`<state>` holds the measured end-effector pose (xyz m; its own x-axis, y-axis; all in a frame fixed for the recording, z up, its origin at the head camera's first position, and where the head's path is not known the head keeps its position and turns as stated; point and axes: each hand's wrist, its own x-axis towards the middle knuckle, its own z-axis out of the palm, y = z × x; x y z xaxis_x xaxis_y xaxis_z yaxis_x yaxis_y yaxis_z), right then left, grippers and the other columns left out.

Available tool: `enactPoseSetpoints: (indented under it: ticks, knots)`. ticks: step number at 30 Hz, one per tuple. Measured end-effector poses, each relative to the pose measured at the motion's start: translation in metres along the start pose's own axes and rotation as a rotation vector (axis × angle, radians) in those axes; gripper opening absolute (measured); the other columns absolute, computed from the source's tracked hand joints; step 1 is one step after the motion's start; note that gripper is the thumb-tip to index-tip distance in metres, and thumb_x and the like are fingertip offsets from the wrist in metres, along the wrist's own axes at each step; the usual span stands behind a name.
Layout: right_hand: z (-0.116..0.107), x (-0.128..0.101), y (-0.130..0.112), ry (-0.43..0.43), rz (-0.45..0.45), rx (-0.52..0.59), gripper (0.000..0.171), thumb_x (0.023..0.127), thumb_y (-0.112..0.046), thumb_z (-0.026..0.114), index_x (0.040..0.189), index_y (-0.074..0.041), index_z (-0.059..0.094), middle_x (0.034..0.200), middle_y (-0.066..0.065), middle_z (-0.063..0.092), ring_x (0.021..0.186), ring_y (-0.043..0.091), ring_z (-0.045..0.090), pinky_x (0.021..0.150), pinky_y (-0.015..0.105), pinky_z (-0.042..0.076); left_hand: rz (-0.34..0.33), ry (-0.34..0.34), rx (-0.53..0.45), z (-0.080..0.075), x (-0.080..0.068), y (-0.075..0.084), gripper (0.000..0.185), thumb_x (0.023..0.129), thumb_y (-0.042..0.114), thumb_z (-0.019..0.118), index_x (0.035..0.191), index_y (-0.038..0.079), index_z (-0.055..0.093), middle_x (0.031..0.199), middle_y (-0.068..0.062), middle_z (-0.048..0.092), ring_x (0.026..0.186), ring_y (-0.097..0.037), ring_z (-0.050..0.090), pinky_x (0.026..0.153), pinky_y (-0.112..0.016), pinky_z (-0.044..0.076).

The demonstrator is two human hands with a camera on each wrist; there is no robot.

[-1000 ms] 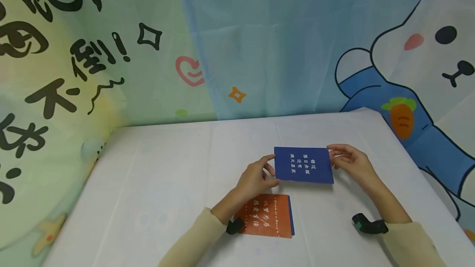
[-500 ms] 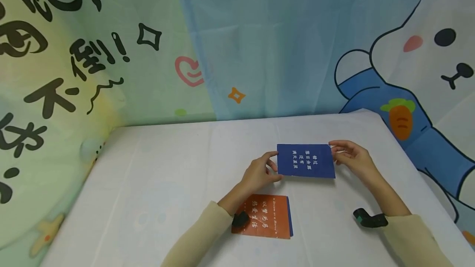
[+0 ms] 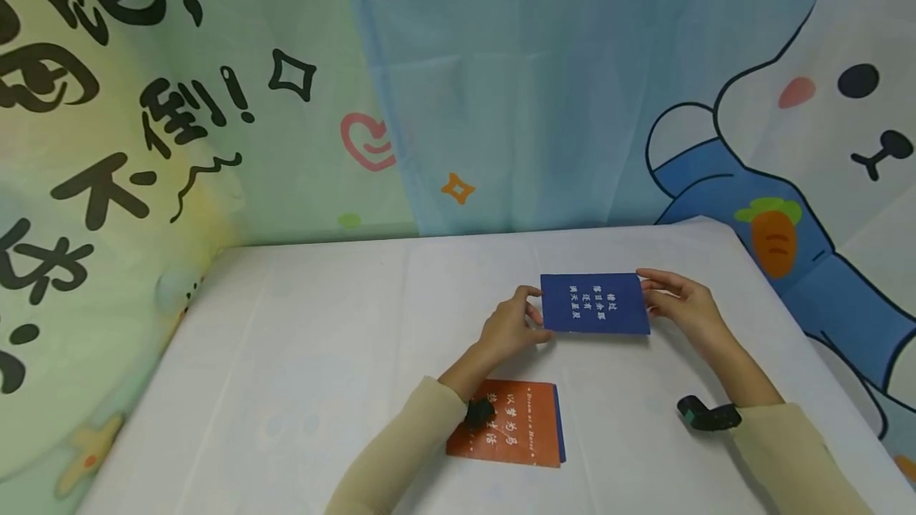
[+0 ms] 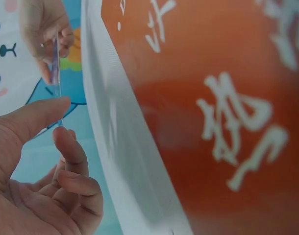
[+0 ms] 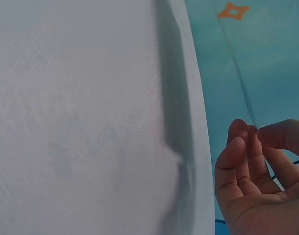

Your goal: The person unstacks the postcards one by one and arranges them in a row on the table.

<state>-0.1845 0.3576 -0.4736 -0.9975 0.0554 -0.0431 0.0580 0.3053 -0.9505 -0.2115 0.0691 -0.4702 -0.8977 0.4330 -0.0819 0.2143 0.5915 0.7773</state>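
Observation:
A dark blue card (image 3: 626,304) with white characters is held up above the table, its printed face visible in the head view. My left hand (image 3: 506,326) pinches its left edge between thumb and forefinger. At the opposite edge, my right hand (image 3: 688,310) pinches it the same way. Both wrist views show the card edge-on; in the left one, my left hand (image 4: 56,171) has its thumb and fingertip on the thin edge. An orange card (image 3: 533,427) with white writing lies on the table below my left wrist, a blue edge (image 3: 560,427) showing from under it.
A white cloth covers the table (image 3: 322,356). Behind it hangs a printed cloth backdrop (image 3: 501,102) with a cartoon animal and large characters. Black wrist devices (image 3: 708,413) are on both arms; the left one overlaps the orange card in the head view.
Both hands have moved the blue card a little farther away and to the right, and it looks more tilted back. The orange card stays in place.

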Motion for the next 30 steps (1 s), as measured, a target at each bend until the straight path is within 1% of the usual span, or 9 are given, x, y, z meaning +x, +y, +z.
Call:
enactPoseSetpoints:
  ticks: [6, 12, 14, 16, 20, 23, 28, 30]
  knots:
    - [0.000, 0.005, 0.003, 0.005, 0.037, -0.009, 0.051, 0.098, -0.014, 0.057, 0.144, 0.003, 0.042, 0.101, -0.016, 0.057, 0.082, -0.001, 0.060, 0.073, 0.020, 0.053, -0.013, 0.011, 0.027, 0.004, 0.005, 0.001, 0.065, 0.080, 0.017, 0.080, 0.136, 0.010, 0.049, 0.083, 0.008, 0.060, 0.063, -0.004, 0.050, 0.058, -0.020, 0.036]
    - [0.004, 0.011, 0.005, 0.044, 0.090, -0.057, 0.051, 0.097, -0.012, 0.056, 0.143, 0.005, 0.042, 0.101, -0.008, 0.056, 0.082, -0.004, 0.056, 0.071, 0.018, 0.052, -0.028, 0.002, 0.052, 0.007, 0.012, 0.001, 0.064, 0.080, 0.019, 0.080, 0.136, 0.011, 0.050, 0.083, 0.008, 0.061, 0.064, -0.004, 0.049, 0.059, -0.020, 0.036]
    - [0.005, 0.013, 0.005, 0.054, 0.107, -0.075, 0.050, 0.097, -0.011, 0.057, 0.142, 0.005, 0.043, 0.098, -0.009, 0.057, 0.081, -0.005, 0.054, 0.069, 0.017, 0.050, -0.036, 0.002, 0.060, 0.009, 0.014, 0.001, 0.064, 0.080, 0.019, 0.081, 0.135, 0.011, 0.051, 0.081, 0.008, 0.061, 0.064, -0.004, 0.050, 0.059, -0.020, 0.036]
    - [0.007, 0.015, 0.005, 0.061, 0.131, -0.080, 0.051, 0.095, -0.011, 0.058, 0.141, 0.006, 0.043, 0.094, -0.014, 0.058, 0.078, -0.006, 0.054, 0.066, 0.017, 0.048, -0.042, 0.006, 0.075, 0.011, 0.017, 0.000, 0.063, 0.079, 0.020, 0.081, 0.134, 0.011, 0.051, 0.080, 0.009, 0.061, 0.065, -0.004, 0.050, 0.059, -0.020, 0.036]
    - [0.010, 0.020, 0.005, 0.066, 0.165, -0.059, 0.052, 0.094, -0.008, 0.058, 0.141, 0.008, 0.043, 0.089, -0.016, 0.059, 0.075, -0.007, 0.053, 0.064, 0.017, 0.046, -0.053, 0.004, 0.097, 0.015, 0.022, -0.002, 0.063, 0.078, 0.020, 0.082, 0.133, 0.009, 0.052, 0.078, 0.009, 0.061, 0.066, -0.005, 0.050, 0.061, -0.020, 0.036]
    - [0.011, 0.024, 0.008, 0.062, 0.163, -0.051, 0.051, 0.094, -0.006, 0.057, 0.140, 0.010, 0.042, 0.093, -0.011, 0.059, 0.077, -0.008, 0.052, 0.067, 0.014, 0.047, -0.061, -0.004, 0.110, 0.016, 0.024, -0.003, 0.063, 0.078, 0.020, 0.082, 0.133, 0.009, 0.052, 0.076, 0.008, 0.061, 0.066, -0.005, 0.050, 0.060, -0.021, 0.036]
    - [0.011, 0.032, 0.015, 0.058, 0.149, -0.083, 0.051, 0.092, -0.004, 0.058, 0.138, 0.012, 0.044, 0.099, -0.003, 0.059, 0.079, -0.008, 0.051, 0.070, 0.011, 0.046, -0.072, -0.007, 0.123, 0.016, 0.025, -0.002, 0.062, 0.079, 0.021, 0.081, 0.133, 0.008, 0.052, 0.075, 0.009, 0.060, 0.065, -0.005, 0.049, 0.060, -0.021, 0.035]
    - [0.012, 0.034, 0.018, 0.059, 0.149, -0.105, 0.050, 0.092, -0.003, 0.058, 0.138, 0.012, 0.045, 0.103, 0.005, 0.060, 0.079, -0.007, 0.050, 0.071, 0.010, 0.046, -0.070, -0.008, 0.124, 0.017, 0.026, -0.002, 0.062, 0.079, 0.021, 0.081, 0.132, 0.008, 0.052, 0.074, 0.008, 0.059, 0.065, -0.005, 0.049, 0.060, -0.021, 0.035]
